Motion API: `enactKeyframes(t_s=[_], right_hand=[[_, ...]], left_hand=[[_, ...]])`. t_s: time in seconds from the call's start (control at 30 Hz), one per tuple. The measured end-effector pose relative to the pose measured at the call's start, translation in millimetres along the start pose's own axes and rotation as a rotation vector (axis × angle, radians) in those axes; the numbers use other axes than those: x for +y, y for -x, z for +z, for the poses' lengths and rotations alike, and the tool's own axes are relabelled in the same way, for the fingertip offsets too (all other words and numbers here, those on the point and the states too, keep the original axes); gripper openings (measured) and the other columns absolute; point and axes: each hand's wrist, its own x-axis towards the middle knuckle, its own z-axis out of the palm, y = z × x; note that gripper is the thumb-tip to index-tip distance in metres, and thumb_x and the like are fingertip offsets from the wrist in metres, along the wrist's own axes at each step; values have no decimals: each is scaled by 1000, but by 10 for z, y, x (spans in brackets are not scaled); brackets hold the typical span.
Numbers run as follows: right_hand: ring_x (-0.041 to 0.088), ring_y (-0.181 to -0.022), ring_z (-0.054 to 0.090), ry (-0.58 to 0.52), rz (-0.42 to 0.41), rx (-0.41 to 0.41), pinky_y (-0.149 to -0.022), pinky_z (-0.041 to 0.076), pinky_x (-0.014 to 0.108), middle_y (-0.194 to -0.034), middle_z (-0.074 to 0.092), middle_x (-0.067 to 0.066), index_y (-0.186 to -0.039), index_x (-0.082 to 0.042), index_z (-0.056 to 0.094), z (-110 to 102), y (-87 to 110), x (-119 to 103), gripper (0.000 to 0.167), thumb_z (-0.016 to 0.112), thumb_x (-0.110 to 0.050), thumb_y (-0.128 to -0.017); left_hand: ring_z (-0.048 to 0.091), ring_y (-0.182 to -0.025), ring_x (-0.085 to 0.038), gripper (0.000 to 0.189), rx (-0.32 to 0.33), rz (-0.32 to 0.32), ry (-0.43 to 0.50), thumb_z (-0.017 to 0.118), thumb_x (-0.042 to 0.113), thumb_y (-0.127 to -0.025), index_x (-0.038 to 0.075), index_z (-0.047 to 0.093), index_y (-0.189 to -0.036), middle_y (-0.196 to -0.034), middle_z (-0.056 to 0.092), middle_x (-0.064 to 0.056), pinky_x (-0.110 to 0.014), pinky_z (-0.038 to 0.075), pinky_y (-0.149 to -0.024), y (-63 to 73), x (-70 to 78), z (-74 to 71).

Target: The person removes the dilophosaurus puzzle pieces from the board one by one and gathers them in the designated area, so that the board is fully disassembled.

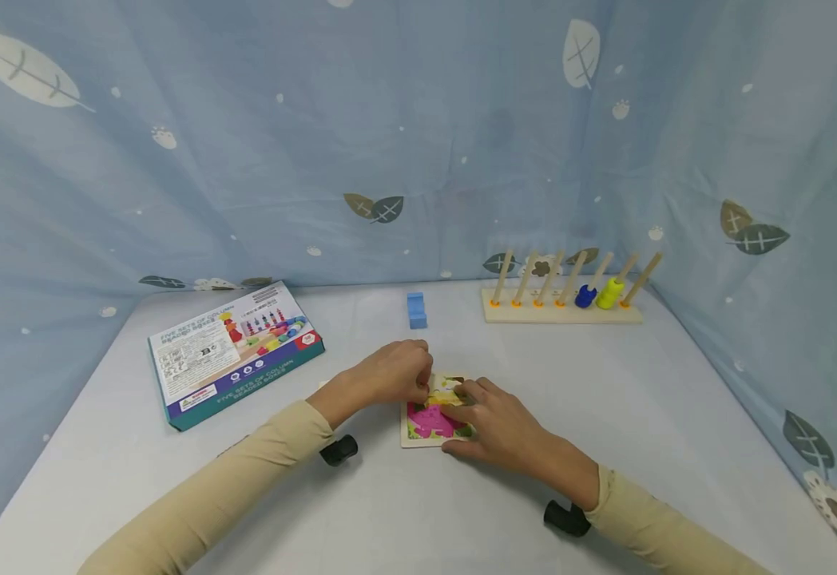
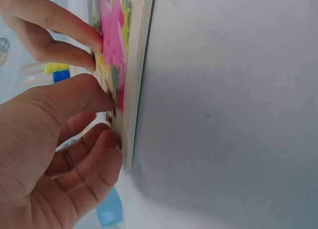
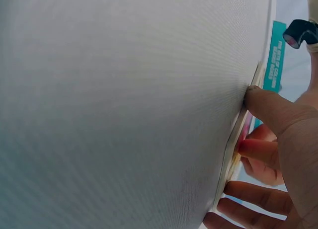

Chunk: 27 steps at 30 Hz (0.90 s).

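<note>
A wooden picture puzzle board (image 1: 418,442) with a pink and yellow picture lies flat on the table, partly covered by both hands. My left hand (image 1: 397,373) is at its upper left, thumb and fingers bent together as they pinch a puzzle piece (image 2: 111,97), mostly hidden by the fingertips. Along the right side, my right hand (image 1: 508,427) holds the board. Its thumb (image 3: 266,102) sits on the near edge, one finger touches the picture, and the other fingers reach the board's side.
Behind the board stands a small blue block (image 1: 416,311). A peg stand (image 1: 562,315) with blue and yellow-green beads is at the back right. At the left lies a toy box (image 1: 235,351). Blue leaf-patterned cloth (image 1: 418,136) hangs around the white table (image 1: 404,519).
</note>
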Motion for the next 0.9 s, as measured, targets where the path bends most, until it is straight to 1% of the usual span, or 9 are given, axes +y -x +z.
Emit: enactKeyframes(t_s=[0.1,0.17,0.23,0.33,0.43,0.6,0.8,0.9], right_hand=[[24,-104,57,-3,7,-9,-80,56,37,-123,63,12,-117,-17,77,-12,0,-2,53,77,-56,-81],[25,-105,57,-8,8,-15,-80,56,37,-123,63,12,-118,-17,76,-15,2,-5,53,77,-55,-81],[25,-105,57,-9,8,-21,-79,56,37,-124,62,13,-118,-17,76,-17,4,-8,53,76,-56,-82],[25,-106,56,-12,9,-25,-79,56,37,-124,62,13,-119,-17,76,-19,5,-11,53,76,-56,-82],[25,-106,57,-15,12,-30,-79,56,38,-125,62,13,-119,-18,76,-24,4,-15,53,76,-56,-82],[26,-107,57,-21,14,-47,-81,56,39,-125,62,13,-120,-17,75,-33,-1,-17,54,75,-56,-83],[25,-106,57,-24,8,-33,-83,55,38,-123,63,12,-119,-16,76,-51,-10,-21,52,76,-54,-83],[24,-105,57,-24,24,-37,-81,55,38,-123,63,11,-119,-16,75,-32,16,-38,53,76,-54,-83]], left_hand=[[51,-72,-9,15,-13,-15,60,80,17,-80,13,66,-85,-80,55,5,-24,45,-65,6,12,-3],[53,-75,-10,22,-20,-27,99,81,16,-80,11,67,-96,-86,58,3,-24,47,-67,10,30,-6],[55,-79,-9,31,-28,-25,117,82,18,-80,9,68,-106,-91,60,2,-25,48,-70,10,53,-6],[57,-80,-8,38,-40,-19,113,82,22,-80,10,69,-113,-95,61,1,-26,48,-71,9,84,-9],[55,-78,-7,40,-46,-12,97,82,26,-80,12,70,-116,-94,60,2,-26,47,-69,8,98,-4],[53,-76,-8,40,-32,-10,82,83,28,-81,16,72,-117,-95,58,2,-24,46,-67,9,109,1],[52,-72,-9,33,9,-24,28,81,30,-83,18,71,-112,-93,57,3,-26,46,-63,7,134,8],[51,-70,-9,30,17,-20,2,80,31,-84,19,69,-110,-92,57,5,-26,45,-61,-9,147,47]])
